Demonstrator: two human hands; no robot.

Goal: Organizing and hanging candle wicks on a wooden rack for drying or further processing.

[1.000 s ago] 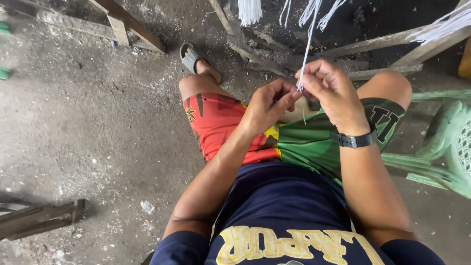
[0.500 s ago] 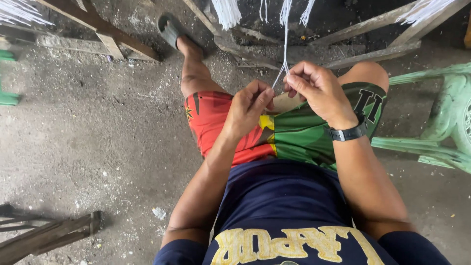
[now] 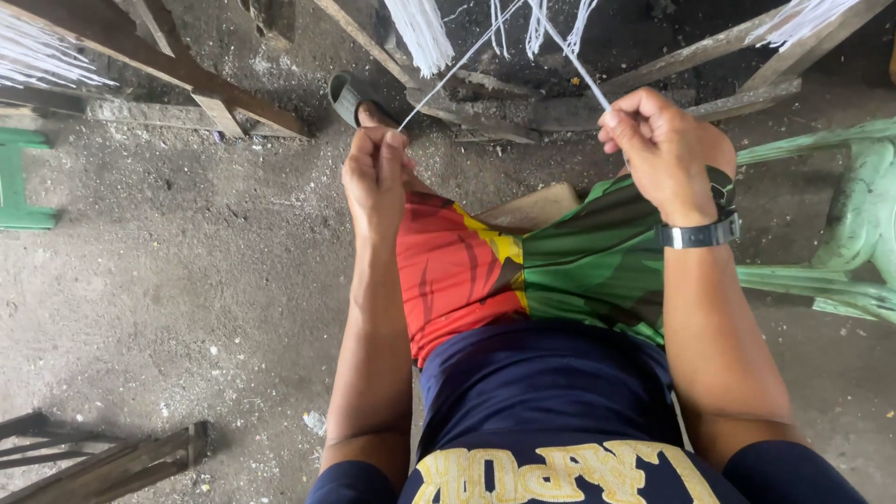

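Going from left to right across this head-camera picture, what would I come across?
Green stool → wooden slats on the floor → left hand pinching a white string → red and green shorts → right hand pinching another strand, wristwatch below it → green plastic chair.

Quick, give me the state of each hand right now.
Left hand: closed, pinching one thin white string at the fingertips.
Right hand: closed, pinching another thin white strand that runs up to the hanging threads.

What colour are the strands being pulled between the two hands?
White strands, held taut by the left hand and right hand; head view.
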